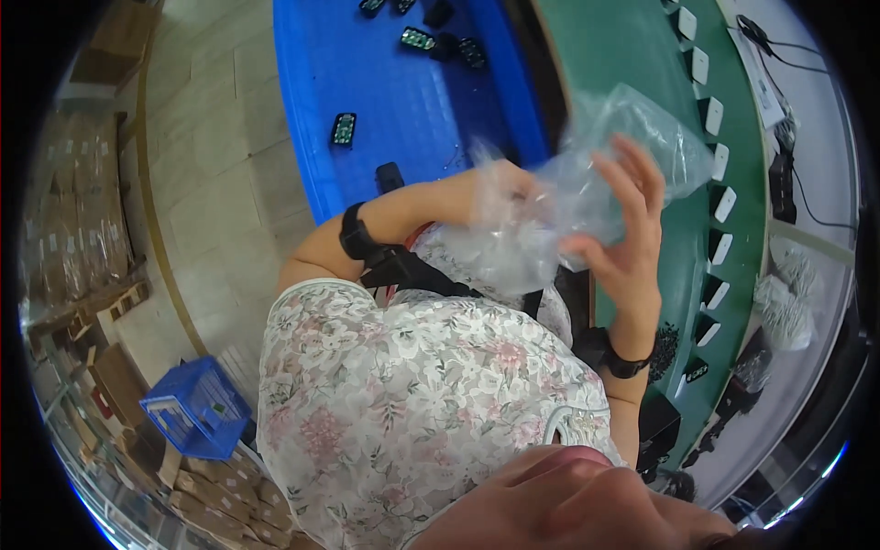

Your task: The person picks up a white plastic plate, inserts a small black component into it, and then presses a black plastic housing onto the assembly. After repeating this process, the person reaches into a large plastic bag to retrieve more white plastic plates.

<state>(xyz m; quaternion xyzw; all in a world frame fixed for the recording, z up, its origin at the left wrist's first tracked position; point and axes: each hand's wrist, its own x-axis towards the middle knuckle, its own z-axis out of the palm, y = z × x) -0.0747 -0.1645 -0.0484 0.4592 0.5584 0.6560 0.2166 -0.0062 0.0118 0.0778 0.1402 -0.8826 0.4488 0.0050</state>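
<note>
A clear plastic bag [674,151] stretches between my hands, crumpled and partly see-through. My left hand [524,194] is closed on its gathered part, seen blurrily through the film. My right hand [631,215] is raised at the bag's right side, fingers curved and thumb held apart from them. Whether its fingertips touch the film is hard to make out. Beyond my left forearm is a blue tray [403,101] with small black casings, among them one with a green circuit board [344,129] and a plain black one [390,176].
On the green table [623,46], a row of black-and-white devices [720,160] runs along the right edge. A pile of small black parts [665,348] lies near my right wrist. A blue crate [197,408] stands on the floor at left, near stacked cartons [78,202].
</note>
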